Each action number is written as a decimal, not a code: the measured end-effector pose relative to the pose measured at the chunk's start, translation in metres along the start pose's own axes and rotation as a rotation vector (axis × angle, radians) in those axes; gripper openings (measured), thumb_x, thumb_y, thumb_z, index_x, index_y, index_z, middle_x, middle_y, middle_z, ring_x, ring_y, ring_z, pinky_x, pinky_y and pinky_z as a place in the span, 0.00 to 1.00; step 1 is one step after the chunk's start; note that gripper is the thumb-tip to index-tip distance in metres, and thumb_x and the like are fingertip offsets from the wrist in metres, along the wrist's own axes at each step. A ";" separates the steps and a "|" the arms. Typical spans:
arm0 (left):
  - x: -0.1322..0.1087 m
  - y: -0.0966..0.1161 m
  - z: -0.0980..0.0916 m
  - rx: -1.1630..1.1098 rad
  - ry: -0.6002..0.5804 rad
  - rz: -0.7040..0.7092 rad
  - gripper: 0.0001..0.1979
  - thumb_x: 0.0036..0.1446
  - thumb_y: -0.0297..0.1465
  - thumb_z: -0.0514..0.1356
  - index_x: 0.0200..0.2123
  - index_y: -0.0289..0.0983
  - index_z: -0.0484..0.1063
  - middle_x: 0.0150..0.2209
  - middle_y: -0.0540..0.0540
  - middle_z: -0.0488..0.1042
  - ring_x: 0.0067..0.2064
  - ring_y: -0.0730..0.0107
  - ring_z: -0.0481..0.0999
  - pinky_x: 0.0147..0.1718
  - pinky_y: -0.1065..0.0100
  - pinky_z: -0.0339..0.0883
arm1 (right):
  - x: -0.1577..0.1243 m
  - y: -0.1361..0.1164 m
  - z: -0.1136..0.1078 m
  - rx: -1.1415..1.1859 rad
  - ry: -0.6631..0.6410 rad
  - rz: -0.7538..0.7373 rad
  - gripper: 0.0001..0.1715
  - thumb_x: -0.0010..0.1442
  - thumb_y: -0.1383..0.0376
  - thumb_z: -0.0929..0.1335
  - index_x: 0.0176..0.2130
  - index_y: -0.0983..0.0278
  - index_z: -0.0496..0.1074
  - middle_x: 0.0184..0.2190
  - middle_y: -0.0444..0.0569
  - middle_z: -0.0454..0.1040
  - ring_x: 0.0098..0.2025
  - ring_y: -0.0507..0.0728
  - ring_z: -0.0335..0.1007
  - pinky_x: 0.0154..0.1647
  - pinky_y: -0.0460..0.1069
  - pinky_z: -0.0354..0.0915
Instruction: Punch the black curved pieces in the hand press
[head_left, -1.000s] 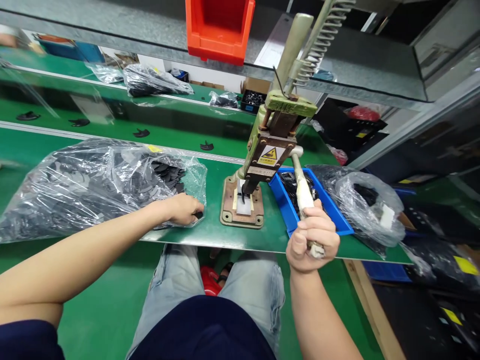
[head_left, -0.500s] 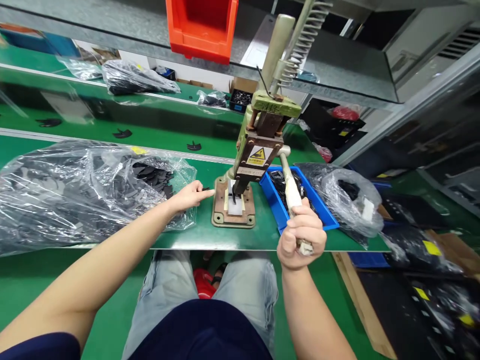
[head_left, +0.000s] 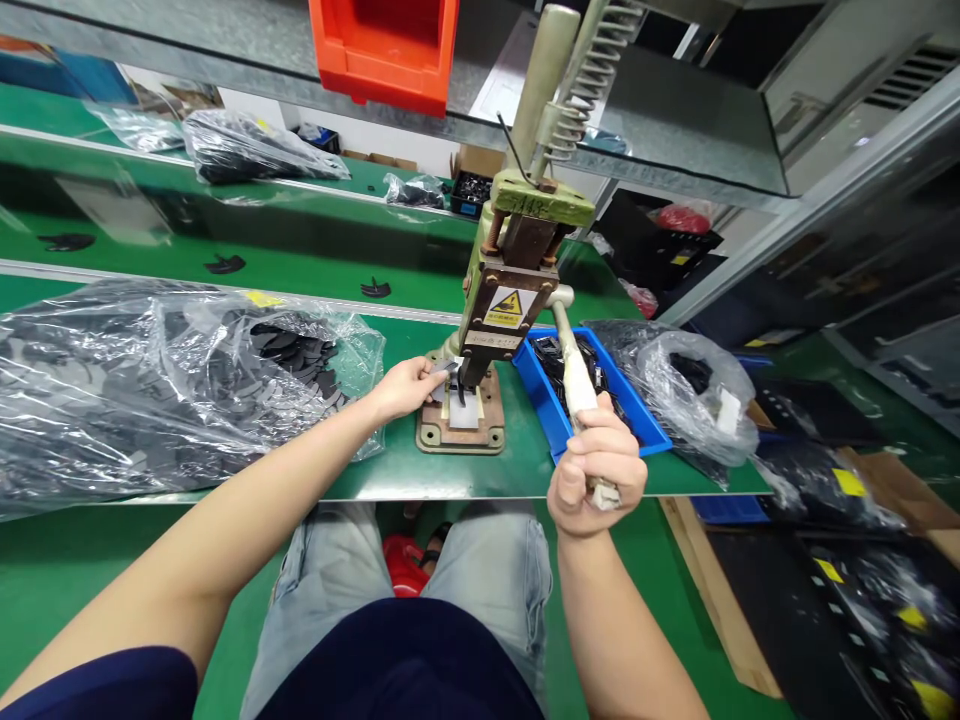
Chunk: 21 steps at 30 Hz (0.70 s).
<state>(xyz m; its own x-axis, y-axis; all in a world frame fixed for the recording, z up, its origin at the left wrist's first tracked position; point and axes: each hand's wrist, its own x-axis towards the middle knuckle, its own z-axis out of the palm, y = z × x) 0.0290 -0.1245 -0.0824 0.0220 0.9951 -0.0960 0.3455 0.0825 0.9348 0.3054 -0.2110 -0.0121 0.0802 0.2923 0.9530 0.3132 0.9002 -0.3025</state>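
A green hand press (head_left: pixel 510 290) stands on a brown base (head_left: pixel 431 435) at the middle of the green bench. My left hand (head_left: pixel 405 387) pinches a small flat dark part (head_left: pixel 444 369) and holds it at the press's white die block (head_left: pixel 465 412), under the punch. My right hand (head_left: pixel 598 470) is wrapped in a fist round the press's pale lever handle (head_left: pixel 574 375), which slants down toward me.
A large clear bag of black flat parts (head_left: pixel 172 375) lies left of the press. A blue tray (head_left: pixel 637 412) with dark parts and another plastic bag (head_left: pixel 694 385) sit to the right. An orange bin (head_left: pixel 386 45) hangs on the shelf above. Single black parts lie on the belt behind.
My left hand left the mouth of the big bag with a dark part and moved right to the press die. My right hand stayed on the lever.
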 end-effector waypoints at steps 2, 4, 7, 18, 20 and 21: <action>0.001 0.003 -0.002 0.123 0.009 0.037 0.19 0.61 0.50 0.68 0.34 0.41 0.72 0.25 0.52 0.76 0.28 0.67 0.75 0.29 0.68 0.64 | 0.000 0.000 0.000 0.002 0.005 -0.006 0.08 0.65 0.59 0.73 0.37 0.56 0.69 0.33 0.42 0.72 0.47 0.61 0.79 0.69 0.79 0.70; 0.001 0.006 -0.004 0.162 -0.005 0.047 0.17 0.61 0.48 0.67 0.34 0.41 0.72 0.24 0.52 0.76 0.28 0.66 0.76 0.29 0.68 0.64 | 0.000 0.001 0.000 -0.005 0.007 -0.008 0.08 0.65 0.59 0.72 0.37 0.56 0.69 0.33 0.42 0.72 0.46 0.61 0.78 0.68 0.79 0.71; 0.002 0.008 -0.006 0.095 -0.079 0.012 0.17 0.62 0.46 0.67 0.33 0.41 0.71 0.22 0.52 0.76 0.25 0.68 0.75 0.28 0.68 0.64 | 0.000 0.000 0.000 -0.010 0.003 -0.006 0.09 0.65 0.59 0.72 0.37 0.56 0.69 0.32 0.42 0.72 0.46 0.61 0.79 0.67 0.80 0.71; 0.007 0.007 -0.003 -0.022 -0.148 -0.103 0.16 0.63 0.42 0.70 0.35 0.39 0.69 0.22 0.50 0.78 0.22 0.70 0.77 0.23 0.71 0.68 | 0.000 -0.001 0.001 -0.018 0.016 -0.001 0.08 0.65 0.59 0.72 0.37 0.56 0.69 0.33 0.43 0.72 0.46 0.62 0.78 0.65 0.80 0.72; 0.010 0.010 -0.003 -0.049 -0.178 -0.149 0.16 0.63 0.41 0.71 0.34 0.39 0.68 0.21 0.50 0.77 0.21 0.70 0.77 0.22 0.71 0.69 | 0.001 -0.001 0.003 -0.018 0.030 0.001 0.08 0.65 0.59 0.72 0.37 0.56 0.68 0.32 0.42 0.71 0.45 0.62 0.78 0.64 0.79 0.73; 0.012 0.012 -0.003 -0.064 -0.195 -0.181 0.16 0.63 0.40 0.71 0.33 0.39 0.68 0.20 0.50 0.76 0.21 0.70 0.76 0.22 0.71 0.69 | 0.001 -0.001 0.003 -0.023 0.034 0.004 0.09 0.65 0.59 0.72 0.37 0.56 0.68 0.32 0.42 0.71 0.45 0.61 0.78 0.64 0.79 0.74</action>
<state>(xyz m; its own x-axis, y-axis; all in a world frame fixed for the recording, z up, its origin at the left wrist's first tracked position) 0.0301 -0.1118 -0.0710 0.1480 0.9353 -0.3215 0.2999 0.2673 0.9157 0.3017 -0.2110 -0.0107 0.1132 0.2840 0.9521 0.3345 0.8914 -0.3057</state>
